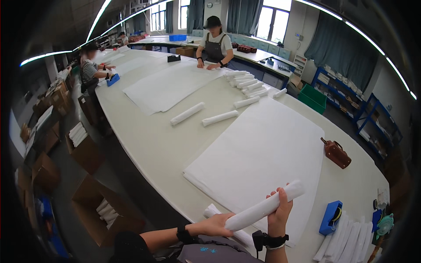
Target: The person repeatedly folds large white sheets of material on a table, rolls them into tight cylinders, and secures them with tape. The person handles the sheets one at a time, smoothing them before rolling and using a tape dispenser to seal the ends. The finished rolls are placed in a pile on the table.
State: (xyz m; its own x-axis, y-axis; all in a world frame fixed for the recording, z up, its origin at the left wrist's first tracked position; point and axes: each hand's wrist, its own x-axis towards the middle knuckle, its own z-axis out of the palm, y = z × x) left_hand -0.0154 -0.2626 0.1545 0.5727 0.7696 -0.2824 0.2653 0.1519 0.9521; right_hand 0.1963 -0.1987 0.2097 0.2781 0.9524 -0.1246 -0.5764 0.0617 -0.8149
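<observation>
A white paper roll (261,209) lies slantwise across my two hands above the table's near edge. My left hand (215,225) grips its lower end, and my right hand (280,210) wraps round it near the upper end. Beneath my left hand, another white roll (242,237) lies along the table edge, its middle hidden by the hand. Just beyond my hands spreads a flat stack of large white sheets (267,144). To the right stands a blue tape dispenser (330,218), with several white rolls (346,239) lying side by side next to it.
A brown leather-like bag (337,153) sits at the table's right. More white rolls (245,83) lie farther along, near a co-worker (214,46) across the table. Another person (90,68) stands at the far left. Below the left edge is a cardboard box (98,201) holding rolls.
</observation>
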